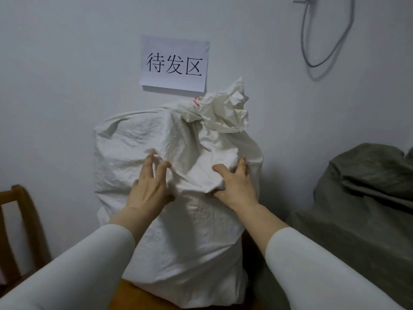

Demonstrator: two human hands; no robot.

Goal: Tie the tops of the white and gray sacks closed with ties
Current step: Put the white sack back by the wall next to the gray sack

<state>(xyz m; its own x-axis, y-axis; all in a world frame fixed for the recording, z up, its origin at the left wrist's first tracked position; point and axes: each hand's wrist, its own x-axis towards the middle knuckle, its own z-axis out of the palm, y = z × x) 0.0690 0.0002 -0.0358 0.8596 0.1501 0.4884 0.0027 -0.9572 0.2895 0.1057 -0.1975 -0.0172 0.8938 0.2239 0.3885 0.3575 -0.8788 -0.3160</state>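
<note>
A full white sack (138,139) stands upright against the wall. Its top (223,110) is bunched into a crumpled neck at the upper right, with a bit of red print showing; no tie is visible on it. My left hand (149,184) lies on the sack's front with fingers spread apart. My right hand (234,182) pinches a fold of the sack's cloth between thumb and fingers. A gray sack (362,198) slumps to the right of the white one, partly cut off by the frame edge.
A paper sign (174,63) with printed characters is stuck on the wall above the sack. A gray cable (312,52) loops down the wall at upper right. A wooden chair back (20,220) stands at left. The white sack rests on a wooden surface (134,296).
</note>
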